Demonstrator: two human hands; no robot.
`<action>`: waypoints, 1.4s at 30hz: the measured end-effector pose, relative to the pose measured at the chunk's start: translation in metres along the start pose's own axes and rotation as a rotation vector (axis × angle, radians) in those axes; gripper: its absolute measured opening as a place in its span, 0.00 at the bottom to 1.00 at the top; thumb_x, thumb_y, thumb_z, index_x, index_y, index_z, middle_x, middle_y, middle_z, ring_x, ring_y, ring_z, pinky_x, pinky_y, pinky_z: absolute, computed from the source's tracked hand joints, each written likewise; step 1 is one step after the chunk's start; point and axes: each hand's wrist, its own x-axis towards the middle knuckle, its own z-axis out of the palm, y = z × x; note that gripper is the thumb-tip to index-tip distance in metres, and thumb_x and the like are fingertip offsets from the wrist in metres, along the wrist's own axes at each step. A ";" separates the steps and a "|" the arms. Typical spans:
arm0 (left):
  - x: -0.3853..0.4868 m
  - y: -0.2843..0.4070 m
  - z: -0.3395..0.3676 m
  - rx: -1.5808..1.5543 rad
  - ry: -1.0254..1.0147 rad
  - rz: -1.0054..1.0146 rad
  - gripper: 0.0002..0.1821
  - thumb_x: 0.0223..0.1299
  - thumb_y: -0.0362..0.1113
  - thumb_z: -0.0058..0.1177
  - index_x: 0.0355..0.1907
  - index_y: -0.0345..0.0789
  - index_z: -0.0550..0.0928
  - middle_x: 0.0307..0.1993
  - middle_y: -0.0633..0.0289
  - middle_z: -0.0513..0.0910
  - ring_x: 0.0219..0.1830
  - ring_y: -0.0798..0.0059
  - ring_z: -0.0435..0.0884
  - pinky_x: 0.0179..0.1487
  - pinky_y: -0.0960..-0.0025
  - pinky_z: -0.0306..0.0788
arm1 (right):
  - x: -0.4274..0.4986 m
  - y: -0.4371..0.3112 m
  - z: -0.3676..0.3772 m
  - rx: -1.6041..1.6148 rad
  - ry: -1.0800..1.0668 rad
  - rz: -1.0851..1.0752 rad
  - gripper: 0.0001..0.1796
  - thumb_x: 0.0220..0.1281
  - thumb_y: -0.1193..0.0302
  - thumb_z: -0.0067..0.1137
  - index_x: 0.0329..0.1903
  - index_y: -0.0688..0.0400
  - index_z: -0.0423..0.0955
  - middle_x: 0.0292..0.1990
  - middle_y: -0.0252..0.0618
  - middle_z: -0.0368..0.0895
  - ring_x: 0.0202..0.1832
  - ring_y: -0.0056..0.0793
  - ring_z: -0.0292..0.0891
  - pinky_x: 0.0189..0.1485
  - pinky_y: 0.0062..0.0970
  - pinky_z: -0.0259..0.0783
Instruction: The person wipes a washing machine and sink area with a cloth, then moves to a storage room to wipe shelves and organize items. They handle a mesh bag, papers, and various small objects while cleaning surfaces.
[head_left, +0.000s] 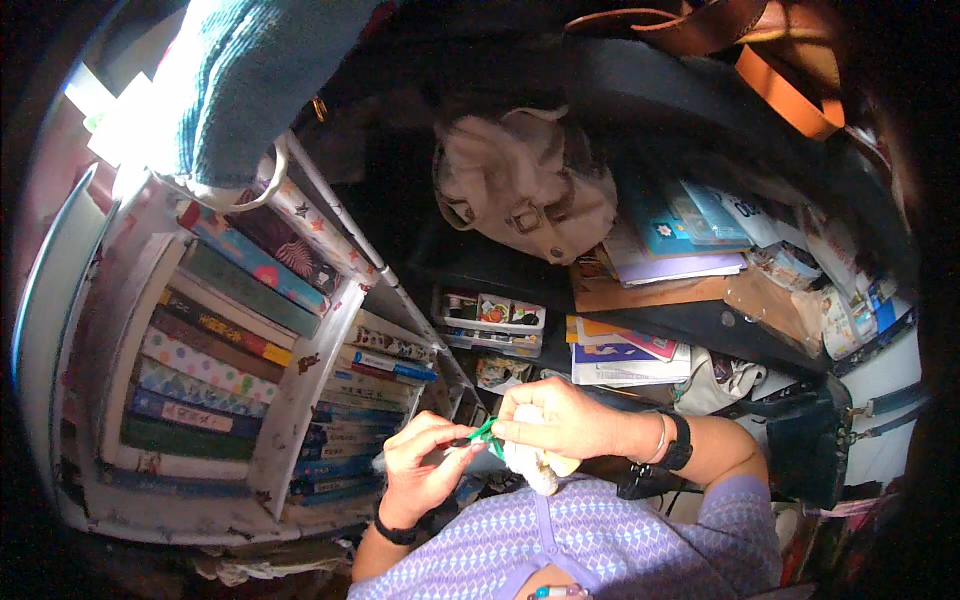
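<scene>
My two hands meet in front of my chest, over the patterned lilac cardigan. My right hand (559, 424) grips a small soft white item (531, 459), textured like yarn or plush; most of it is covered by the fingers. A pale yellow piece (562, 463) pokes out below the palm. Between the hands is a bright green cord or strip (484, 430), pinched by the right thumb and fingertips. My left hand (420, 465) pinches a small dark slim piece (460, 442) right against the green strip. What that dark piece is cannot be made out.
White shelving (311, 375) full of books rises on the left, with a blue-grey ribbed fabric item (255, 82) above. Ahead hang a beige bag (532, 187) and small drawers (491, 313). Papers and folders (630, 356) fill shelves to the right, near a dark handbag (806, 442).
</scene>
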 end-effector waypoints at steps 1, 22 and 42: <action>0.001 -0.001 0.000 -0.009 0.008 -0.004 0.13 0.50 0.27 0.75 0.39 0.29 0.89 0.31 0.57 0.86 0.30 0.75 0.82 0.33 0.74 0.74 | 0.000 -0.002 0.001 0.092 0.012 -0.018 0.13 0.72 0.62 0.65 0.40 0.61 0.81 0.31 0.31 0.85 0.35 0.15 0.79 0.38 0.24 0.76; -0.018 0.008 -0.011 0.320 0.108 0.091 0.06 0.59 0.23 0.63 0.38 0.31 0.82 0.32 0.56 0.81 0.30 0.64 0.78 0.34 0.68 0.72 | 0.031 0.013 0.037 0.074 0.027 -0.006 0.15 0.69 0.61 0.64 0.40 0.62 0.83 0.29 0.37 0.86 0.30 0.24 0.81 0.34 0.31 0.78; -0.054 0.001 -0.044 -0.301 0.451 0.002 0.14 0.82 0.45 0.42 0.49 0.35 0.61 0.62 0.38 0.75 0.53 0.46 0.87 0.58 0.52 0.82 | 0.070 -0.038 -0.142 -0.668 0.682 -0.327 0.53 0.53 0.55 0.78 0.75 0.62 0.56 0.67 0.58 0.73 0.65 0.56 0.73 0.69 0.43 0.70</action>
